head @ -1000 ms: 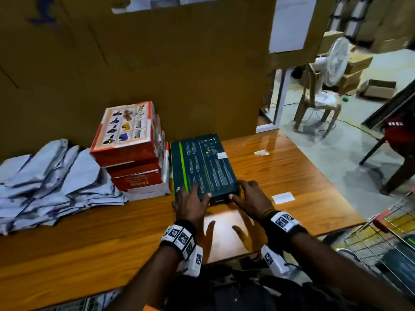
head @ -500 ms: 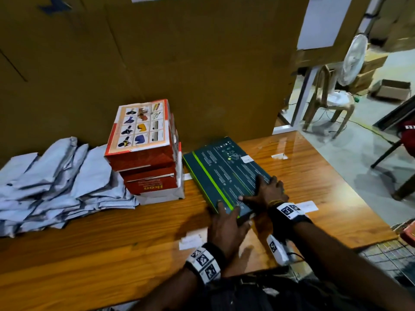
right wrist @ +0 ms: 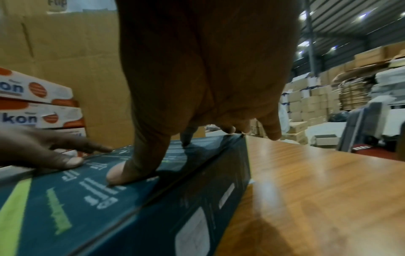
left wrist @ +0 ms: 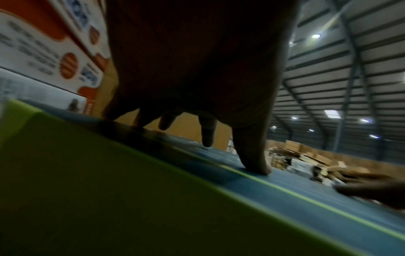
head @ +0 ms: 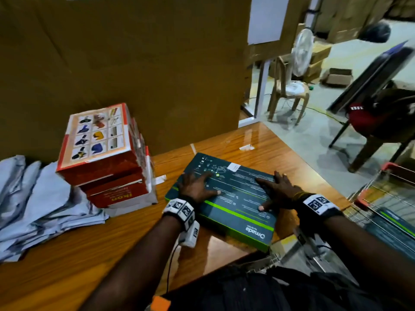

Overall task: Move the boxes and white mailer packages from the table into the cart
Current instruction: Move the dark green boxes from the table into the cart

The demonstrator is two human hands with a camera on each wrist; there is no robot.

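Observation:
A flat dark teal box [head: 233, 198] with a green stripe lies on the wooden table [head: 112, 243], its near corner past the table's front edge. My left hand [head: 197, 185] lies flat on its left part, fingers spread. My right hand [head: 274, 191] presses on its right part, thumb on top and fingers reaching the far edge [right wrist: 186, 138]. To the left stands a stack of red and white boxes [head: 105, 158], and further left lies a heap of white mailers [head: 33, 203]. The wire cart [head: 381, 205] stands at the right, with a similar teal box [head: 395, 223] inside it.
A tall cardboard wall [head: 134, 63] closes off the back of the table. Paper scraps [head: 246, 148] lie on the tabletop. On the floor to the right are a plastic chair with a fan [head: 292, 86] and a dark chair with red cloth [head: 370, 122].
The teal box has been turned and drawn toward the near right edge of the table. My left hand went from its near edge onto its top. My right hand stayed on it.

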